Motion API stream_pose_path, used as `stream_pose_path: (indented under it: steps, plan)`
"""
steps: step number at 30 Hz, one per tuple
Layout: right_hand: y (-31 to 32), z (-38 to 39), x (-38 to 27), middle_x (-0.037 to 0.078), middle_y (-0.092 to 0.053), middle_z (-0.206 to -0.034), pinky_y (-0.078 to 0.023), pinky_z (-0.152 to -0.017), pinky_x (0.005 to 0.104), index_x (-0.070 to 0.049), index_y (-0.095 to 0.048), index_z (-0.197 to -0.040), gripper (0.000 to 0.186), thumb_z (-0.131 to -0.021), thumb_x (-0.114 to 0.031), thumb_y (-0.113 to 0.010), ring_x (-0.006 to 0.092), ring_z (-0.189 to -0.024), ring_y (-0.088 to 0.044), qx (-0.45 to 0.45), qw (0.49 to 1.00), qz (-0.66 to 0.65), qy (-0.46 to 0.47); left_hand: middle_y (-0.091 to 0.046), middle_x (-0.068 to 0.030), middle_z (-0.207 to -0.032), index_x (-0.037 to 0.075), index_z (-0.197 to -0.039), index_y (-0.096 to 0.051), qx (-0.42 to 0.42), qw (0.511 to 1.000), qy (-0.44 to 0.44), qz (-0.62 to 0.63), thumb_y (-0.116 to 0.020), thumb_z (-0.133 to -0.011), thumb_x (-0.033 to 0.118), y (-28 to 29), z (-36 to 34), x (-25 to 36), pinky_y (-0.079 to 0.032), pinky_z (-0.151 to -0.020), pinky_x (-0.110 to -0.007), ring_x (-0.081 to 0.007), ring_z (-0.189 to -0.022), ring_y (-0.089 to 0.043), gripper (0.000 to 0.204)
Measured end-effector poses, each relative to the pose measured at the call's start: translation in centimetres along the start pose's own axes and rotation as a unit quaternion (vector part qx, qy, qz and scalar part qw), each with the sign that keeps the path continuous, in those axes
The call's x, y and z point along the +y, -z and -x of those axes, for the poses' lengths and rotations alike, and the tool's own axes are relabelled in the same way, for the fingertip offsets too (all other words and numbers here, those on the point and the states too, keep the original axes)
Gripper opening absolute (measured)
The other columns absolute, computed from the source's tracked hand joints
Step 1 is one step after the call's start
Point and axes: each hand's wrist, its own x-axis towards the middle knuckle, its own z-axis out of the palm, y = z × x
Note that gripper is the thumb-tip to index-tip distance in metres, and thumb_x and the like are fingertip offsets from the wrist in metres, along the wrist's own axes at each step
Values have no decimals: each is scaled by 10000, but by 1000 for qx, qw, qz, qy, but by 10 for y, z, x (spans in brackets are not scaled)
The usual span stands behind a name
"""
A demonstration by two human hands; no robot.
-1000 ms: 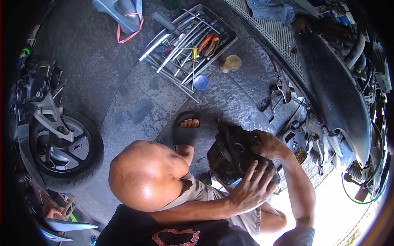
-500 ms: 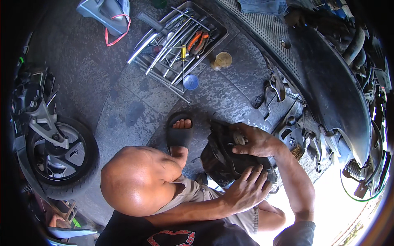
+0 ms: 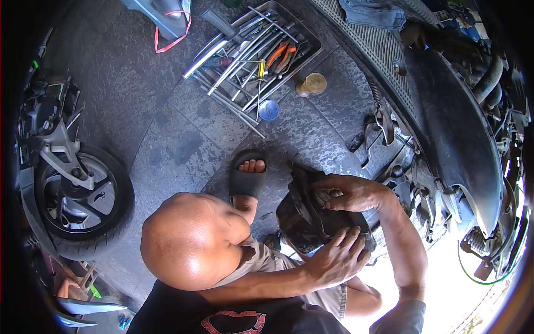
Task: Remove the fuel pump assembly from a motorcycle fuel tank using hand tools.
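A bulky black part [image 3: 303,214] with a moulded top sits beside my bent bare knee [image 3: 194,239], over my lap. My left hand [image 3: 337,261] lies on its near right side, fingers extended and slightly spread over the surface. Farther up, my right hand [image 3: 350,192] has thumb and fingers curled at a small fitting on the top; what the fingertips grip is too small to make out. Both hands touch the part, whose underside is hidden. My sandalled foot [image 3: 247,182] rests on the tiled floor just left of it.
A tool tray [image 3: 311,44] holds several rods and orange-handled pliers, with an amber cup [image 3: 311,84] and blue lid [image 3: 268,109] nearby. A motorcycle wheel [image 3: 83,222] is at left. A dark body panel [image 3: 450,133], metal parts and a hose line the right; a grey-blue plastic piece [image 3: 167,19] lies top left.
My right hand has shifted left along the top of the black part, its fingers now curled at the fitting. My left hand stays on the near side. The view has shifted slightly.
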Motion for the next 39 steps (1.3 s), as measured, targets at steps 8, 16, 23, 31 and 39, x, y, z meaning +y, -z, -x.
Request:
stream_pose_path:
  steps: [8, 16, 23, 31, 39]
  plan:
    - [4, 0, -9, 202, -587, -1326, -452, -1039, 384, -42, -489, -1428, 643, -837, -171, -709, 313, -1208, -581, -20, 999, 36, 18, -634, -172, -1104, 62, -996, -631, 26, 1000, -16, -5, -528, -885, 311, -1, -2, -3, -417, -1001, -459, -341, -1152, -560, 292]
    - [6, 3, -19, 193, -627, -1283, -473, -1022, 374, -36, -535, -1378, 589, -846, -235, -693, 334, -1165, -617, -48, 997, 62, -24, -640, -163, -1151, 90, -942, -625, 7, 1000, -16, -13, -544, -900, 342, -5, -3, -3, -419, -1017, -471, -333, -1185, -567, 268]
    - [0, 5, -6, 188, -639, -1266, -491, -995, 382, -37, -546, -1368, 650, -818, -299, -772, 324, -1139, -636, 20, 1000, 19, 2, -642, -163, -1137, 87, -961, -634, 14, 1000, -25, -4, -542, -901, 316, -1, -6, -4, -419, -1030, -465, -331, -1184, -573, 254]
    - [1, -4, -21, 202, -638, -1230, -485, -985, 404, -34, -554, -1358, 583, -850, -260, -732, 344, -1130, -626, -17, 998, 54, 21, -649, -160, -1138, 77, -976, -633, 63, 997, -33, 14, -542, -883, 306, -14, -2, -7, -402, -1069, -501, -315, -1180, -567, 263]
    - [-8, -5, -8, 217, -593, -1134, -468, -947, 436, -57, -548, -1371, 521, -893, -221, -676, 379, -1073, -590, -37, 992, 100, 69, -661, -150, -1117, 56, -958, -631, 57, 996, -68, 2, -523, -895, 271, -17, 2, -4, -415, -1067, -513, -292, -1166, -581, 249]
